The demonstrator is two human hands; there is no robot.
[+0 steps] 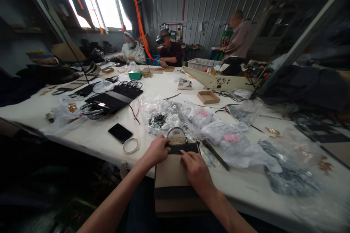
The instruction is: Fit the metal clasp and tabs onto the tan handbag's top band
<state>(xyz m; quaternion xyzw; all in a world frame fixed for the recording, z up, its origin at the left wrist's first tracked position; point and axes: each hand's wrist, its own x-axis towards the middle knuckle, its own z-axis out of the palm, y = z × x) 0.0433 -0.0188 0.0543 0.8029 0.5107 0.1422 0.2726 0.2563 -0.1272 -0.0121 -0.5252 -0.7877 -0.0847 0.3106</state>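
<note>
A tan handbag [172, 174] with black bands lies at the table's near edge, its top pointing away from me. Beyond its black top strip [175, 149] stands a thin looped handle [177, 129]. My left hand [158, 150] is closed on the left end of the strip, fingers curled at its edge. My right hand [196, 167] lies over the bag's right side, fingers extended and fingertips touching the strip beside several tiny shiny dots. I see nothing held in the right hand, though its underside is hidden.
Clear plastic bags [169, 116] are heaped just beyond the handbag. A dark flat bar [216, 154] lies to the right. Left are a phone [120, 133], a tape roll [130, 145] and black bags [113, 98]. A shallow box [208, 97] sits farther back; several people work beyond.
</note>
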